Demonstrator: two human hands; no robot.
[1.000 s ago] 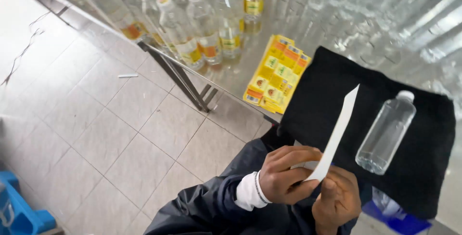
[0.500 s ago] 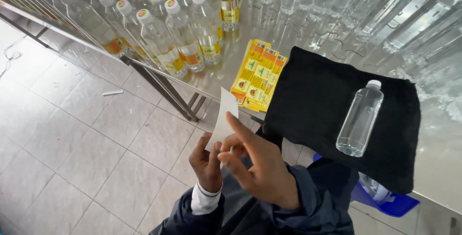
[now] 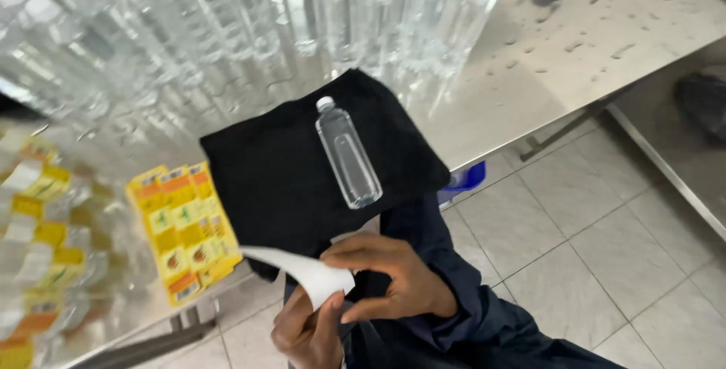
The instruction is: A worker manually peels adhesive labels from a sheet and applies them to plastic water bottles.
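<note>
Below the worktop's (image 3: 529, 74) edge, both hands pinch one curled white backing strip (image 3: 302, 271): the left hand (image 3: 306, 335) closed on its lower end, the right hand (image 3: 393, 282) closed just beside it. Up and slightly right of them, nearer the right hand, a clear capped bottle (image 3: 348, 153) lies on a black cloth (image 3: 265, 172), long axis pointing away, yellow labels (image 3: 185, 225) to the left, tiled floor (image 3: 605, 263) beneath.

A wet stainless-steel surface (image 3: 575, 44) carries rows of clear plastic bottles (image 3: 227, 29) and a folded black cloth (image 3: 280, 172). Beside the cloth lies a stack of yellow label sheets (image 3: 185, 229).
</note>
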